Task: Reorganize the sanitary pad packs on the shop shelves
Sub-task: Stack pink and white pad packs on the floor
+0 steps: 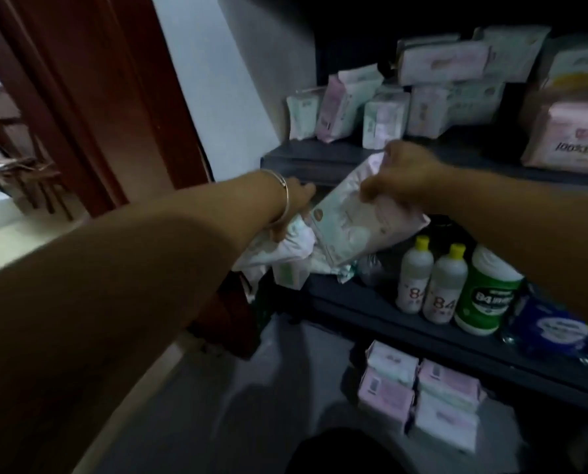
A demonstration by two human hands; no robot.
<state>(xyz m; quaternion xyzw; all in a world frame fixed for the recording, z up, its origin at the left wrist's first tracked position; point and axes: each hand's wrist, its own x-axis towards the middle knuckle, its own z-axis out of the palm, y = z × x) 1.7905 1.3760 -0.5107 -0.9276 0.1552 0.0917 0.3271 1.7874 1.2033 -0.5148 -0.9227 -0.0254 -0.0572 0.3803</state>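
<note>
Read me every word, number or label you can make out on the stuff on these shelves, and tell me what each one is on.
"84" on the left yellow-capped bottle.
"84" on the right yellow-capped bottle.
"100%" followed by blurred characters, on the pink pack on the upper shelf.
Green tub: white lettering, too blurred to read.
Blue pack: label too blurred.
Pack held by both hands, and the other pad packs: print too small or blurred.
</note>
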